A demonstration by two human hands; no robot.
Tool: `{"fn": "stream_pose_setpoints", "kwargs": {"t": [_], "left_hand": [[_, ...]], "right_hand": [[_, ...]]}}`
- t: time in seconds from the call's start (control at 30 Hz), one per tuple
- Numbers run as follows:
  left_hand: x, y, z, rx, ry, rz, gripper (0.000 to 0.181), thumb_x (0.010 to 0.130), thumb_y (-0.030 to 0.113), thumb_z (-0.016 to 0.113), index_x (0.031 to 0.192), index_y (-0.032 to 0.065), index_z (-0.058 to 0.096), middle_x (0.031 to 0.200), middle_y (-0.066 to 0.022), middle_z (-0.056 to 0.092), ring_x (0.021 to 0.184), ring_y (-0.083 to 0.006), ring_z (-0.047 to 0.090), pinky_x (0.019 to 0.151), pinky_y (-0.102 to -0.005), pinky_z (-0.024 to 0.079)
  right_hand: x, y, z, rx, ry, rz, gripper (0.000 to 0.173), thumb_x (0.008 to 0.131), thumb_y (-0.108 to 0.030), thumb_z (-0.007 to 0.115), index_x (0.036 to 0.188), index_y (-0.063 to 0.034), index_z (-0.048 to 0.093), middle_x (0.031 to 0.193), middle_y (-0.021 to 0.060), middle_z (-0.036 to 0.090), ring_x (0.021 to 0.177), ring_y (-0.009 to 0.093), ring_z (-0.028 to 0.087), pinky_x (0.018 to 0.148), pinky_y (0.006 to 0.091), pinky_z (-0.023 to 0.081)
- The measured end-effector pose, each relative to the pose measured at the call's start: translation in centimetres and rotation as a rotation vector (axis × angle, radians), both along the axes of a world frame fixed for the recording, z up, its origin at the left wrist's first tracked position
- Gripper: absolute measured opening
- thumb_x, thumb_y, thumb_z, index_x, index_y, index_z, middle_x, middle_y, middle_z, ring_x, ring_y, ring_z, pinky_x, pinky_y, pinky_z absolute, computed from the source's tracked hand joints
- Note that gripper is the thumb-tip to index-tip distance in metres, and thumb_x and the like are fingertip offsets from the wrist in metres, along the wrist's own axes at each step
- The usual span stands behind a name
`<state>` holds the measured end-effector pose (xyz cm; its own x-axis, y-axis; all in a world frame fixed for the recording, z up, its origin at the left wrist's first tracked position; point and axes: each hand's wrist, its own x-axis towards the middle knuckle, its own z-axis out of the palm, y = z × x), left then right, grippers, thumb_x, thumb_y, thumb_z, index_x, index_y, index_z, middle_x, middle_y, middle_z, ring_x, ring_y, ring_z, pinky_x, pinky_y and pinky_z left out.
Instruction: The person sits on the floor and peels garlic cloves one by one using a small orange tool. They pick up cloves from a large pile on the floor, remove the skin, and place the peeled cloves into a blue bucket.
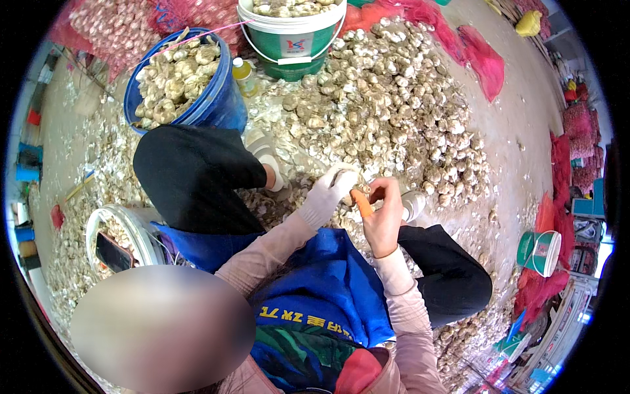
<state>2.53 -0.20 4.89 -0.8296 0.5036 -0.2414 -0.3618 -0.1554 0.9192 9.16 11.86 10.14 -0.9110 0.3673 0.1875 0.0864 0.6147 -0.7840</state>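
Observation:
My left hand (pixel 337 186), in a white knit glove, holds a garlic bulb (pixel 363 187) between my knees. My right hand (pixel 383 216) is bare apart from an orange finger cot (pixel 362 202) on the thumb. Its thumb and fingers pinch the near side of the same bulb; the fingers hide part of it. Just beyond both hands spreads a large heap of garlic bulbs (pixel 384 98) on the floor. Loose skins and bulbs lie beneath the hands. A blue apron (pixel 315 276) bearing yellow writing covers my lap.
A blue bucket (pixel 231 98) of garlic stands front left, beside a bottle of yellow liquid (pixel 243 79) and a green-and-white bucket (pixel 290 54). At left, a phone (pixel 113 252) rests on a white bucket (pixel 142 221) of garlic. Red mesh bags (pixel 482 64) and a small green bucket (pixel 539 252) lie right.

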Motion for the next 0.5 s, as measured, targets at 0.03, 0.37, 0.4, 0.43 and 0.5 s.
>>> {"fn": "stream_pose_setpoints", "kwargs": {"t": [0.03, 0.37, 0.4, 0.43, 0.5], "left_hand": [[0.1, 0.1, 0.2, -0.002, -0.040, -0.007, 0.029, 0.099, 0.025, 0.052, 0.119, 0.0068, 0.062, 0.097, -0.0038, 0.062, 0.089, -0.0092, 0.056, 0.080, -0.0247, 0.047], [1.7, 1.3, -0.9, 0.489, -0.476, -0.052, 0.038, 0.104, 0.038, 0.050, 0.125, 0.0073, 0.059, 0.096, -0.0013, 0.065, 0.080, -0.0112, 0.062, 0.069, -0.0260, 0.053], [1.7, 1.0, -1.7, 0.511, -0.519, -0.107, 0.040, 0.104, 0.041, 0.049, 0.124, 0.0067, 0.058, 0.100, -0.0029, 0.065, 0.085, -0.0135, 0.063, 0.073, -0.0277, 0.053], [1.4, 0.4, -2.8, 0.534, -0.560, -0.161, 0.043, 0.104, 0.043, 0.049, 0.124, 0.0060, 0.058, 0.104, -0.0044, 0.064, 0.089, -0.0158, 0.063, 0.078, -0.0294, 0.052], [1.3, 0.3, -3.6, 0.538, -0.620, -0.205, 0.045, 0.103, 0.046, 0.049, 0.120, 0.0061, 0.058, 0.104, -0.0046, 0.064, 0.090, -0.0168, 0.062, 0.078, -0.0302, 0.052]], "right_hand": [[0.0, -0.1, 0.0, -0.096, 0.099, -0.069, 0.028, 0.079, -0.005, 0.081, 0.090, -0.0027, 0.056, 0.077, 0.0090, 0.053, 0.067, 0.022, 0.055, 0.064, 0.0331, 0.047], [0.1, 1.0, -3.5, -0.532, 0.215, -0.126, 0.025, 0.081, 0.007, 0.077, 0.099, -0.0021, 0.061, 0.088, -0.0004, 0.057, 0.078, 0.008, 0.054, 0.073, 0.0218, 0.045], [0.0, 1.1, -3.9, -0.585, 0.179, -0.119, 0.024, 0.082, 0.006, 0.077, 0.098, -0.0022, 0.061, 0.088, -0.0008, 0.058, 0.078, 0.008, 0.054, 0.073, 0.0215, 0.045], [-0.2, 1.3, -4.1, -0.639, 0.145, -0.111, 0.024, 0.082, 0.006, 0.077, 0.098, -0.0023, 0.062, 0.088, -0.0012, 0.058, 0.078, 0.007, 0.054, 0.073, 0.0213, 0.045], [-0.4, 1.9, -4.5, -0.710, 0.097, -0.095, 0.022, 0.082, 0.005, 0.077, 0.097, -0.0025, 0.063, 0.088, -0.0020, 0.059, 0.079, 0.007, 0.053, 0.072, 0.0209, 0.044]]}}
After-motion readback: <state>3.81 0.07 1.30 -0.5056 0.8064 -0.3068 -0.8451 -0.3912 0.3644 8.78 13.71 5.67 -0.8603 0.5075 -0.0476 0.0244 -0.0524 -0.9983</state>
